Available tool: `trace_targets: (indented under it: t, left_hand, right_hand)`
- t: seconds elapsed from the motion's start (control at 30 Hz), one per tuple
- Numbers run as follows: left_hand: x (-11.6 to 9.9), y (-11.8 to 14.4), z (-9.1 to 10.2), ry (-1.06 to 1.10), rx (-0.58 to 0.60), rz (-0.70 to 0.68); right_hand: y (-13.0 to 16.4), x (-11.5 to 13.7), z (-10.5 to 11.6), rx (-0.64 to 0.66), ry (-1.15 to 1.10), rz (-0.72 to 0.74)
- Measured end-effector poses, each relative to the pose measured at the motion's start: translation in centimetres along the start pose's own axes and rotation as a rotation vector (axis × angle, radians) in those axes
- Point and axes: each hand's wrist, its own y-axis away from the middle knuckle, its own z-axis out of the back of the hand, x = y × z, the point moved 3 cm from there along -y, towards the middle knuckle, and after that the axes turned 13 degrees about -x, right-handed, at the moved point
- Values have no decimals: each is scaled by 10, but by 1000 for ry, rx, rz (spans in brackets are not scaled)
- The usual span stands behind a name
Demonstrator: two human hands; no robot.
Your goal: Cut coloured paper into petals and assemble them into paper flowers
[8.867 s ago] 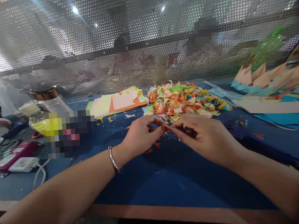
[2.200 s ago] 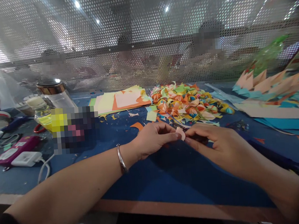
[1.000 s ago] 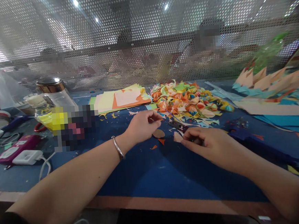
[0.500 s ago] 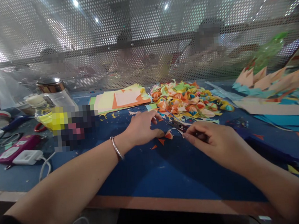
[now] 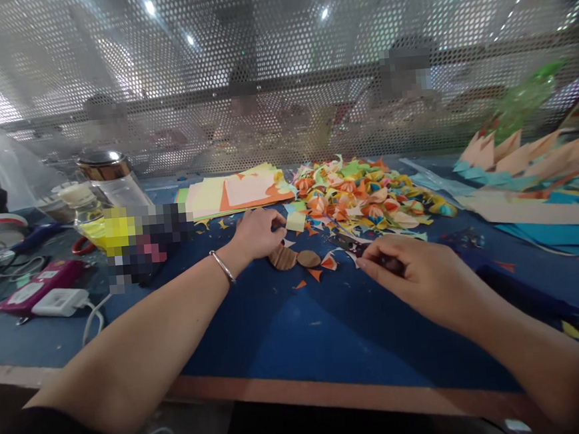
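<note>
My right hand (image 5: 407, 261) is wrapped around the dark handles of a pair of scissors (image 5: 348, 242), whose blades point left toward the paper scraps. Loosely bent and apart, the fingers of my left hand (image 5: 259, 233) hover by a pale yellow-green paper square (image 5: 296, 218); I see nothing held in them, though the thumb is mostly hidden. Just below that hand lie a larger brown round disc (image 5: 283, 258) and a smaller brown disc (image 5: 308, 259). Small orange and white paper scraps (image 5: 316, 274) are scattered between the discs and the scissors.
Behind my hands sit a heap of colourful folded paper pieces (image 5: 362, 194) and stacked paper sheets (image 5: 252, 190). Pointed paper shapes (image 5: 515, 152) stand at right. Bottles, a purple box (image 5: 41, 284) and a white charger (image 5: 60, 302) occupy the left. A perforated metal screen (image 5: 282, 124) closes the back; people are behind it.
My left hand has drawn back to the left, uncovering the two brown discs and more of the yellow-green square. My right hand still holds the scissors in nearly the same place.
</note>
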Motion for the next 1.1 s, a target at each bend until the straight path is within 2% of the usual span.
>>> trace_targets:
  t: [0.2, 0.37, 0.53, 0.7, 0.9, 1.1]
  left_hand:
    - [-1, 2, 18, -131, 141, 4]
    - [1, 1, 26, -118, 193, 73]
    - [7, -3, 27, -91, 253, 118]
    - [12, -5, 21, 30, 328, 117]
    - [14, -6, 21, 9, 237, 90]
    - [11, -4, 26, -56, 291, 19]
  right_hand:
    - [1, -3, -1, -2, 12, 20]
    - [0, -6, -1, -4, 34, 28]
    - [-2, -15, 1, -37, 85, -18]
    - [-9, -25, 6, -44, 157, -37]
    - [-15, -30, 4, 74, 278, -22]
    - [-24, -26, -4, 192, 415, 33]
